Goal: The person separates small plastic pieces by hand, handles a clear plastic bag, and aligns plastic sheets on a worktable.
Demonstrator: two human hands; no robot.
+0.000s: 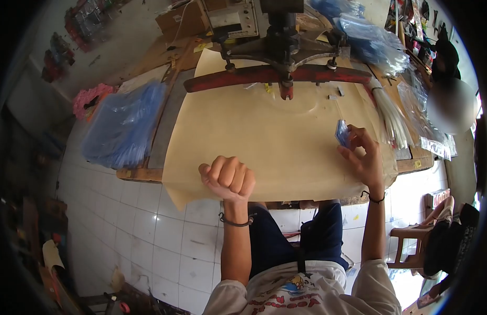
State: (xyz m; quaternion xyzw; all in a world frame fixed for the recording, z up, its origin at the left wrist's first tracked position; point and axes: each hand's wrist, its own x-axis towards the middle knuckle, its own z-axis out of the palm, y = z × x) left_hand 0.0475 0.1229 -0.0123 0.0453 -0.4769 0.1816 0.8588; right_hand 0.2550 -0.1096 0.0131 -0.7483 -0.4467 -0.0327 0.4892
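My left hand (228, 177) is closed in a fist above the front edge of the brown paper sheet (243, 136); whether anything is inside the fist is hidden. On the right side of the sheet, my right hand (365, 155) has its thumb and fingers at a small blue, shiny plastic piece (342, 133), gripping its right side. Two small dark pieces (336, 94) lie beyond it on the sheet. A clear round outline shows on the paper near the machine's centre.
A red bar (230, 76) of a black machine spans the table's back. Blue plastic sheets (125, 126) are stacked at left. Clear strips (393, 118) and more plastic bags (372, 39) lie at right. A control box (233, 18) stands behind. Another person sits at far right.
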